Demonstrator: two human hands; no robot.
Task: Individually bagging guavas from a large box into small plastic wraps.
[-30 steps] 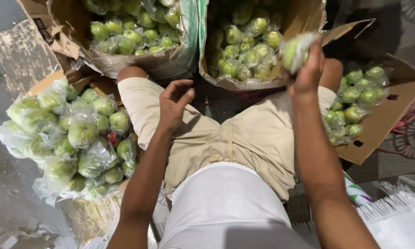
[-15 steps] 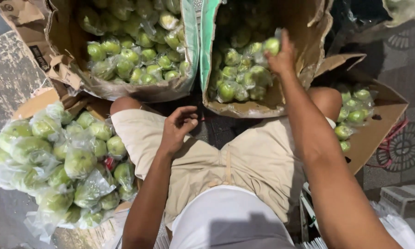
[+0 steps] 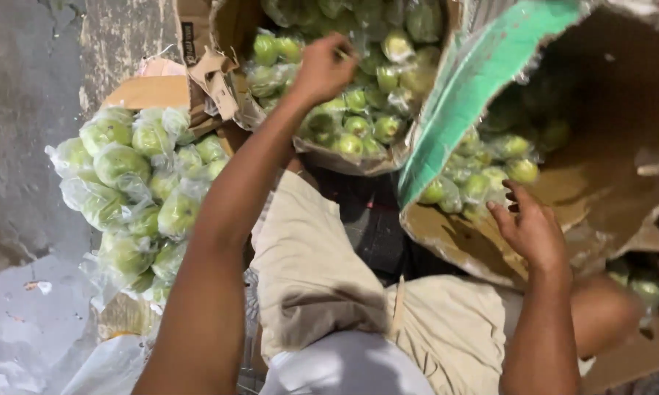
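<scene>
A big cardboard box (image 3: 600,183) fills the upper right of the frame, tipped toward the seated person, its green-lined flap folded out on the left side. Green fruits in thin clear wraps (image 3: 483,175) lie in a loose heap at its lower left corner. A second cardboard box (image 3: 227,44) sits at the top centre, packed with more wrapped green fruit (image 3: 358,121). At the left, on the grey floor (image 3: 22,110), a pile of bagged green fruit (image 3: 135,190) rests on a flat piece of cardboard. The person's lap, in beige shorts (image 3: 315,271), takes up the bottom centre.

The left hand (image 3: 323,67) reaches up into the top-centre box, fingers curled down among the fruit there; whether it actually has hold of one I cannot tell, since the back of the hand hides it. The right hand (image 3: 530,227) sits at the mouth of the right box, fingers spread and open, holding nothing, its fingertips just beside the nearest wrapped fruits.
</scene>
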